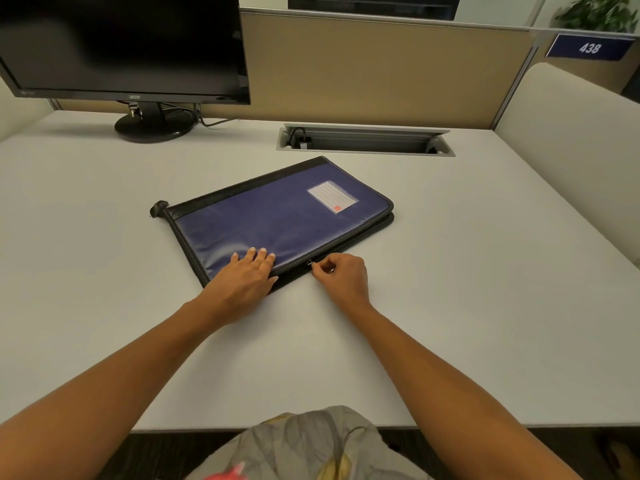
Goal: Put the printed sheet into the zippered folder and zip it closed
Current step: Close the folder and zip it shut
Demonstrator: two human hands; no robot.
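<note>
The likeliest trouble is the zipper snagging. The zippered folder (pixel 277 216) is soft, and its near edge looks slack, so loose fabric or a corner of paper could catch in the teeth as the slider travels. At the right-hand corner the two halves appear to stand slightly apart. The rounded bend there is probably where the slider would bind or skip. A hard pull on the zipper pull (pixel 310 262) could also drag the whole folder across the smooth table (pixel 485 306) if the bracing hand slips.

The printed sheet is not in view. It is presumably inside the folder, but that cannot be confirmed. The folder lies flat on the table at an angle, with its label pocket (pixel 332 197) facing up.

The left hand (pixel 247 275) is spread flat with straight fingers. It presses down on the blue cover at the near corner and grips nothing. The right hand (pixel 343 277) is curled, and its thumb and forefinger pinch the small pull on the near edge, just beside the left hand.
</note>
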